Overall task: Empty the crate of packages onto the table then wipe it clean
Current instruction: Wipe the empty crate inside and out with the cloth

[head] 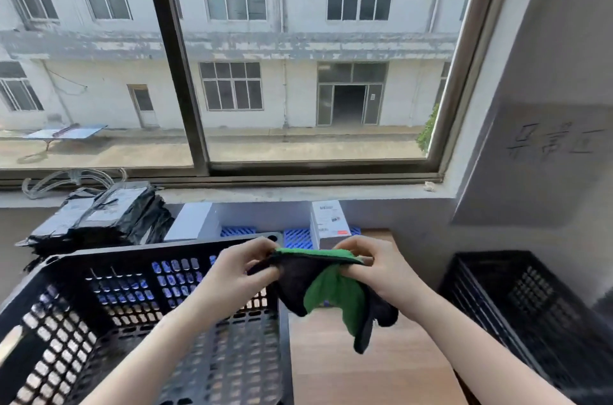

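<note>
Head view: both hands are spreading the cloth, and the crate is sitting empty at 8 o'clock.

Left hand [238, 267] and right hand [374, 268] are each pinching the green-black cloth [331, 292] by its top edge, fingers curled, at centre above the table [365, 365]. Its held edge is running 9-to-3, tail hanging toward 5. Crate [132, 305] is facing mouth-up; its long axis is seemingly running 6-to-12, near end cropped. Packages [109, 212] are lying at 10. Suggesting: fold cloth to a flat pad, steady the rim, wipe floor lengthwise, then walls.

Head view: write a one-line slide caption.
Left hand and right hand pinch a green-and-black cloth by the empty crate; packages lie behind.
</note>
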A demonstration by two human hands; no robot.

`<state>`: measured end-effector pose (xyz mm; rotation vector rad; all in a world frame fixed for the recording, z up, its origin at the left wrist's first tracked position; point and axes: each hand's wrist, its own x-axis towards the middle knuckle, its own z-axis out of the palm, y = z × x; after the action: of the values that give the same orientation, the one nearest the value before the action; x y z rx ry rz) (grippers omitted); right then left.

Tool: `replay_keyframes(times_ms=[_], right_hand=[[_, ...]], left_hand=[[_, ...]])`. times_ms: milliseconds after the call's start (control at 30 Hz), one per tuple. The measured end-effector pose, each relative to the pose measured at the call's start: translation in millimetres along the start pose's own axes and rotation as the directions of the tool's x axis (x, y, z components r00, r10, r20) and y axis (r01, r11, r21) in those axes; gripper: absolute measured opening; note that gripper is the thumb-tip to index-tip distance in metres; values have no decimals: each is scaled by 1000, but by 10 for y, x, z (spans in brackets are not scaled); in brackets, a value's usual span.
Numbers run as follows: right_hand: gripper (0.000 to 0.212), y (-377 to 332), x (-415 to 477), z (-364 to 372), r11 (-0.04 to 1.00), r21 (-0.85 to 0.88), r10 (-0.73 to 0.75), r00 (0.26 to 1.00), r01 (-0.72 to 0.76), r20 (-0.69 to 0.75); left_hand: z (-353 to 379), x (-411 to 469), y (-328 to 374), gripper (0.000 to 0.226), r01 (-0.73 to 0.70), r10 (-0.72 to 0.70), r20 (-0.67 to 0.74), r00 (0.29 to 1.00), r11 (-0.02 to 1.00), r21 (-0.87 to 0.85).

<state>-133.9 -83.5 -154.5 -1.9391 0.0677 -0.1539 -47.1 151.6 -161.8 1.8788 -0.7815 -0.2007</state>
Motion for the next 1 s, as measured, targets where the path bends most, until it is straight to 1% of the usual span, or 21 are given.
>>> replay_keyframes(times_ms=[100, 167, 233, 267, 367, 467, 567, 633, 700, 867, 1000], right_hand=[[19, 141, 139, -201, 995, -98, 10, 1000, -11, -16], [18, 231, 257, -322, 990, -139, 31, 999, -36, -35], [23, 313, 365, -442, 981, -177, 66, 995, -79, -76], [21, 367, 416, -510, 980, -180, 75, 994, -90, -85], [20, 492, 518, -722, 976, -186, 106, 993, -113, -47], [15, 641, 583, -949, 976, -164, 139, 990, -143, -34], [10, 815, 632, -1195, 982, -95, 161, 985, -166, -64], [8, 939, 667, -1355, 983, -57, 171, 982, -175, -80], [8, 1079, 749, -1509, 983, -55, 167, 982, -172, -88], [11, 1460, 1094, -1865, 984, -109, 139, 989, -143, -42], [21, 1703, 1350, -2089, 984, -153, 102, 993, -92, 58]], left_hand=[[162, 323, -2, 21, 4, -4, -11, 1000, 999, -38], [256, 526, -44, 25, 11, -14, -58, 998, 999, -48], [325, 710, -78, 21, 13, -17, -102, 995, 999, -40], [356, 793, -95, 18, 17, -24, -119, 993, 998, -54], [454, 1030, -150, 16, 35, -48, -137, 989, 994, -100], [550, 1247, -244, 14, 31, -43, -162, 986, 997, -77], [686, 1426, -319, 19, 67, -82, -182, 980, 994, -84], [805, 1519, -338, 23, 93, -105, -163, 981, 992, -81], [952, 1604, -352, 22, 121, -128, -148, 981, 991, -59], [1311, 1800, -463, 17, 227, -222, -199, 955, 974, 1], [1539, 1847, -542, 13, 305, -280, -254, 926, 950, 63]])
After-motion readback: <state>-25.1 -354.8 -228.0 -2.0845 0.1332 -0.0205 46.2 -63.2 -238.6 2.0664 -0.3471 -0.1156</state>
